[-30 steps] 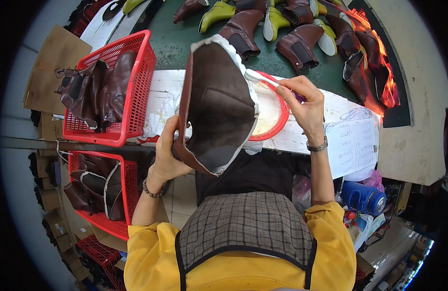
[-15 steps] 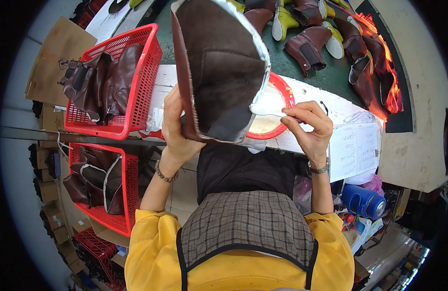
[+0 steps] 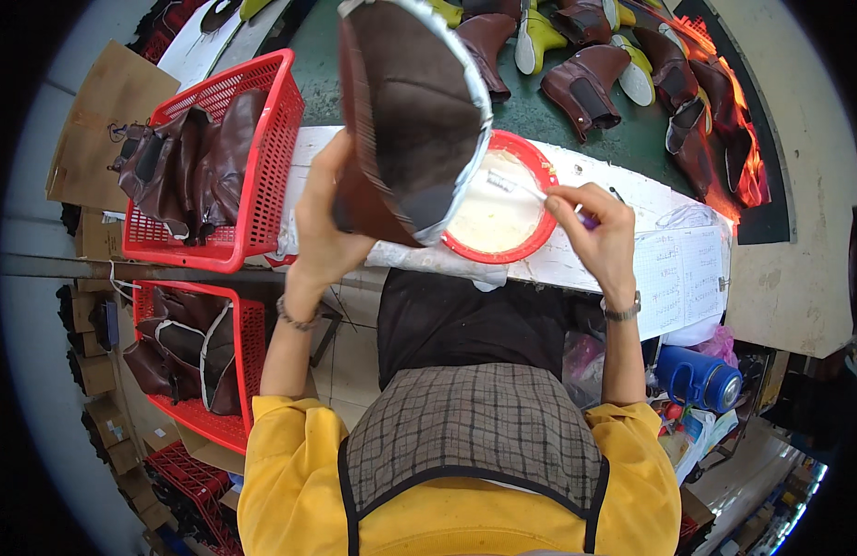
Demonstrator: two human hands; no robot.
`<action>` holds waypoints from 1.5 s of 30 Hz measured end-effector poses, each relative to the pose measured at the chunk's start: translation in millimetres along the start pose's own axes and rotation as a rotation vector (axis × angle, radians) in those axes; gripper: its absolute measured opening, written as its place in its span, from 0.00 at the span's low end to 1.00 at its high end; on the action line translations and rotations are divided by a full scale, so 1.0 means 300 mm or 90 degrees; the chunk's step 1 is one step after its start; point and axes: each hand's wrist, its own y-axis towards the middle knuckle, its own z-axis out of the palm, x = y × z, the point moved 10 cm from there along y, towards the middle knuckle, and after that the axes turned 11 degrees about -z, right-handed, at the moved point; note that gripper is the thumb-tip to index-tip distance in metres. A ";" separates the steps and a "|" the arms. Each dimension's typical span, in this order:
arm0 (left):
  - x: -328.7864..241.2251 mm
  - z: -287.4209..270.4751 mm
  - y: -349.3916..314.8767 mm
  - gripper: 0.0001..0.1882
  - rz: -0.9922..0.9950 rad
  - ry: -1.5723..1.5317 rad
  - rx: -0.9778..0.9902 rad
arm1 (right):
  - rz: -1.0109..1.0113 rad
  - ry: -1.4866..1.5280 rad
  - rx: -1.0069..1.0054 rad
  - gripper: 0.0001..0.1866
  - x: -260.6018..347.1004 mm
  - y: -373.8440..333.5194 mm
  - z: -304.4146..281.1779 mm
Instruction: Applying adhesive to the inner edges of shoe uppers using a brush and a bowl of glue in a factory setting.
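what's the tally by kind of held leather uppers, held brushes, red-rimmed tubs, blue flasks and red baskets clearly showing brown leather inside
Leather upper in left hand: 1
Brush in right hand: 1
Red-rimmed tub: 1
Blue flask: 1
Red baskets showing brown leather: 2
Total: 6

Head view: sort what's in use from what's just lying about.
In use:
- brown boot upper, in the left hand
- brush, in the right hand
- red bowl with white paste

Apparently just lying about:
- blue flask
- paper with writing
- cardboard
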 end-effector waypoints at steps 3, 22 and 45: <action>0.135 -0.064 -0.012 0.66 -0.213 -0.175 0.115 | -0.152 -0.364 0.042 0.05 -0.059 0.018 0.041; 0.261 -0.204 -0.238 0.27 0.070 -0.041 0.151 | -0.215 0.055 0.001 0.07 0.143 0.115 -0.056; 0.274 -0.016 -0.312 0.24 -0.299 -0.441 0.244 | -0.288 0.107 0.039 0.08 0.208 0.217 0.055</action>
